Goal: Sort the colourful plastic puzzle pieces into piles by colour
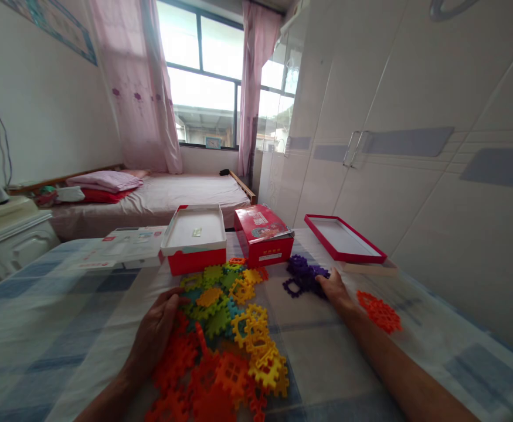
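Note:
A heap of toothed plastic building pieces (214, 375) in red, orange, yellow, green and blue lies on the cloth in front of me. My left hand (157, 322) rests along the heap's left side, fingers stretched forward against the red and green pieces. To the right, a small group of purple toothed pieces (299, 266) sits apart from the heap. My right hand (334, 288) reaches to that group, with its thumb over a purple piece at the near right; its other fingers are partly hidden. Farther right lie orange-red toothed pieces (379, 312).
Behind the heap stand an open red-and-white box (197, 262) and a red printed box (262, 234). A shallow red-rimmed lid (344, 239) lies at the back right, a flat white box (124, 249) at the back left. Beyond are a bed (186, 190) and a white wardrobe (397, 193).

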Tool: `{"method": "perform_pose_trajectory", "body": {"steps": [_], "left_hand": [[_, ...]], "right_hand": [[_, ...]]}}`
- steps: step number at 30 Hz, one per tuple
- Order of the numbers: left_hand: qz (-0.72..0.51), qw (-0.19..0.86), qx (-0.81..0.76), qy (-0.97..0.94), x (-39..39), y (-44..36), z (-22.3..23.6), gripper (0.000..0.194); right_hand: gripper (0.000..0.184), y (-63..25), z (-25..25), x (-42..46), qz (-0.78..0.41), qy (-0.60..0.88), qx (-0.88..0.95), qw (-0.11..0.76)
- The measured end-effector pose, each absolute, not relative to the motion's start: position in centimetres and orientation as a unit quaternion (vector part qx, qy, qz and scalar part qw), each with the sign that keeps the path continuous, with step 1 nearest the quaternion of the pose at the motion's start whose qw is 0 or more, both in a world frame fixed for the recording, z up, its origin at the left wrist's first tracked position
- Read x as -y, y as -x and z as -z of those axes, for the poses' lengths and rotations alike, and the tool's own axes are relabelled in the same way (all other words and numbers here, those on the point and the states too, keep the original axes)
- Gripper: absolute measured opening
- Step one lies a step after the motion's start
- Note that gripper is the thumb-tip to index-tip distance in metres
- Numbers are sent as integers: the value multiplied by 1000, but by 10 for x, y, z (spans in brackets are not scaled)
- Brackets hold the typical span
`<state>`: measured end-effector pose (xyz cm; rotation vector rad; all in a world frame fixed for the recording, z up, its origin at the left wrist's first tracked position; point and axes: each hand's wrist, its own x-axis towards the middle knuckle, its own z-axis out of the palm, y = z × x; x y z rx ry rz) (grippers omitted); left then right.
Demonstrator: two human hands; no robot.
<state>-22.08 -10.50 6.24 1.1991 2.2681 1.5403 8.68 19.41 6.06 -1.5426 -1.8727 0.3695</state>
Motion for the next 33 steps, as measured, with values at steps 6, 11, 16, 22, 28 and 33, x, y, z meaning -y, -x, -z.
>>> {"method": "perform_pose_trajectory", "body": {"steps": [6,11,16,22,28,33], "left_hand": [[-515,79,-754,-400,105,222,-60,50],[-511,79,-754,-405,107,223,-58,50],[-503,72,-755,-414,107,225,-56,50],[-504,62,-758,-409,106,222,-59,50],[-507,71,-756,-408,106,218,-62,50],[-510,63,-755,-407,106,217,-63,49]], "right_hand": [[79,-66,-62,-166,-86,590,755,272],[88,-54,-54,-141,-14,570,805,167],[79,-56,-60,-167,-1,585,793,168],[80,-73,-62,-172,3,582,785,211],[48,-47,-84,-129,-111,360,877,299],[32,7,-103,-99,-160,275,927,201]]}}
